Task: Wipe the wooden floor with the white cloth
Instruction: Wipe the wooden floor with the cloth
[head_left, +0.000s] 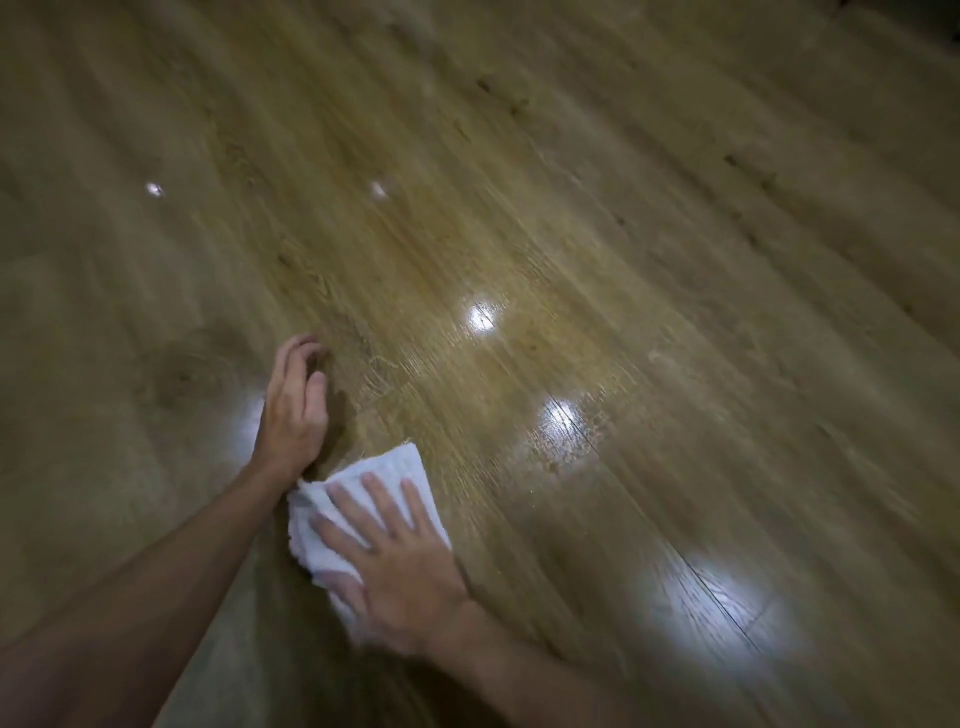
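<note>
**Floor-Wiping Scene: Items by Size**

1. Wooden floor (519, 249): glossy planks filling the view, with several bright light reflections; much of it blurred.

2. Right hand (400, 566): fingers straight and spread, palm pressed flat on the cloth, grasping nothing.

3. Left hand (293, 410): propped on the floor just beside the cloth, fingers loosely bent, holding nothing.

4. White cloth (363, 499): folded pad lying flat on the floor under the right hand, near bottom centre. Judged soft, light and limp (likely to bunch if pushed by one edge). Best controlled with a flat palm over its middle; on so smooth a floor it should slide easily.
</note>
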